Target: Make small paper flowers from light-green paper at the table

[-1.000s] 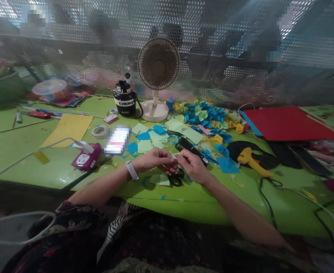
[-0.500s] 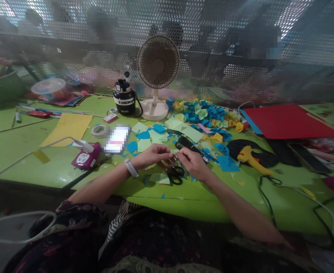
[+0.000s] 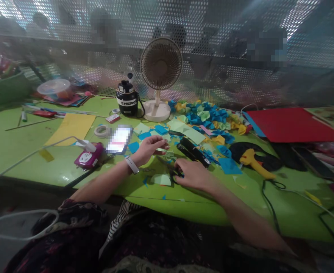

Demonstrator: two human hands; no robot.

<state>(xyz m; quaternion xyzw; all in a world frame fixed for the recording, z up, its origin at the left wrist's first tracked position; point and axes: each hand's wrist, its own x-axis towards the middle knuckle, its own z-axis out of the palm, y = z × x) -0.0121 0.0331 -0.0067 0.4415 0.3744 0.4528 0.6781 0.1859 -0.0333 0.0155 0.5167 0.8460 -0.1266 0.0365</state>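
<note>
My left hand [image 3: 150, 147] is raised a little above the green table [image 3: 27, 155], fingers pinched on a small pale green paper piece [image 3: 161, 152]. My right hand [image 3: 194, 174] lies low on the table, fingers curled over the black handles of the scissors [image 3: 175, 175]. A pale green half-round paper cutout [image 3: 160, 179] lies just left of the scissors. A black stapler [image 3: 193, 151] rests beyond my right hand. Blue and green paper squares [image 3: 155, 132] are scattered ahead.
A small desk fan [image 3: 160, 76] and a black jug [image 3: 127, 100] stand at the back. A pile of folded paper flowers [image 3: 209, 115], a red sheet [image 3: 292, 123], a yellow glue gun [image 3: 253, 161], a phone [image 3: 118, 139], a pink power socket [image 3: 89, 157] and a tape roll [image 3: 101, 131] lie around.
My hands have parted. The right hand dropped from the paper piece down onto the scissors. The left hand lifted slightly, keeping the paper piece.
</note>
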